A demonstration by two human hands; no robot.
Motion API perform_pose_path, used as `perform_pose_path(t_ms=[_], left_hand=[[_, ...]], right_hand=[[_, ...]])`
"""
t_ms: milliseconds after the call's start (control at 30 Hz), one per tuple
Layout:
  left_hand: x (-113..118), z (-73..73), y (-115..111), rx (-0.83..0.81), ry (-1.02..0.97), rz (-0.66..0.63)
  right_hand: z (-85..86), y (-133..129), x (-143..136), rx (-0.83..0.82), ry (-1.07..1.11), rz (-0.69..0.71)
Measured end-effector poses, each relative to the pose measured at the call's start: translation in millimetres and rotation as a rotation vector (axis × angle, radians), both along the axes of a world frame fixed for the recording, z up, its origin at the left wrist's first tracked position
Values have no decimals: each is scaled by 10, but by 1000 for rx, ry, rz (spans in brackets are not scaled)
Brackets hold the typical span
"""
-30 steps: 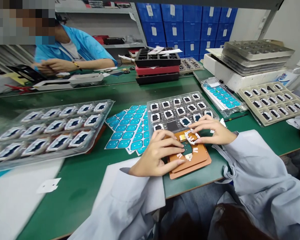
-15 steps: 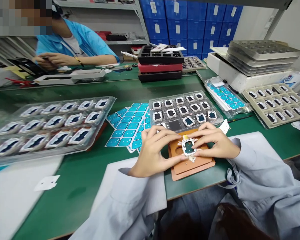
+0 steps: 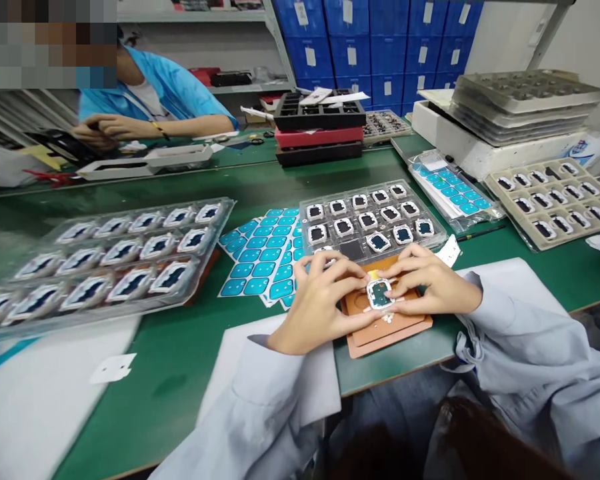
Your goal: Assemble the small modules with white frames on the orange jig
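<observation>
A small white-rimmed square part (image 3: pixel 380 294) with a dark green centre lies over an orange block (image 3: pixel 395 331) near the table's front edge. My left hand (image 3: pixel 325 303) grips its left side, thumb at the lower edge and fingers at the upper edge. From the right, my right hand (image 3: pixel 427 280) holds the same part between thumb and fingers. A yellow tab (image 3: pixel 374 274) shows at the part's top edge. Small white scraps (image 3: pixel 388 318) lie just below it on the block.
Clear trays of similar parts stand at the left (image 3: pixel 125 253) and behind my hands (image 3: pixel 367 217). Blue sticker sheets (image 3: pixel 260 257) lie between them. A beige tray (image 3: pixel 560 203) is at the right. Across the table sits a person in blue (image 3: pixel 173 87).
The view has shifted slightly, so the left tray and sheets appear further right. My left hand has moved slightly closer to my right hand around the part.
</observation>
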State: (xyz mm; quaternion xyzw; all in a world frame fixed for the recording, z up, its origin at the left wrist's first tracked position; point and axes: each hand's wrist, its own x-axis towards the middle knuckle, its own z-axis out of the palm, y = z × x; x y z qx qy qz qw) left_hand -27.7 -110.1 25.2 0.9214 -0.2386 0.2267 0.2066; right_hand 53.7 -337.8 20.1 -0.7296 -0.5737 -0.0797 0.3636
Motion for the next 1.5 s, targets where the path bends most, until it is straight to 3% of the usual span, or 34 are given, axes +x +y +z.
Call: perform_pose_path(t_ms=[100, 200, 300, 400, 500, 600, 667, 733, 800, 1033, 1133, 1267, 1400, 1500], left_hand=[[17, -24, 9, -119, 109, -1], [13, -43, 4, -197, 223, -80], [-2, -52, -23, -189, 309, -146], [15, -50, -5, -196, 297, -94], [87, -40, 139, -319, 178, 122], [180, -38, 386, -423, 167, 601], [222, -44, 543, -365, 328, 876], [236, -46, 647, -247, 530, 965], [225, -33, 689, -149, 650, 950], [164, 48, 674, -53, 749, 932], [159, 40, 684, -12, 776, 899], [167, 6, 672, 46, 781, 887], [188, -21, 674, 34, 786, 874], [219, -18, 687, 23, 817, 868]], right_hand=[[-17, -3, 38, 36, 18, 20], [-45, -2, 55, 29, 83, -39], [-89, 14, 57, 72, 313, -7], [-119, 38, 64, 117, 638, 129], [-124, 55, 88, 138, 877, 208], [-123, 58, 117, 186, 1034, 215], [-122, 53, 129, 217, 1110, 200], [-121, 44, 131, 231, 1157, 187], [-123, 29, 125, 234, 1169, 184], [-103, 12, 212, 185, 999, 113], [24, 156, 358, 115, 720, -21], [200, 495, 558, -197, 184, -172], [203, 718, 688, -406, -48, -112], [159, 752, 727, -352, -102, -94]])
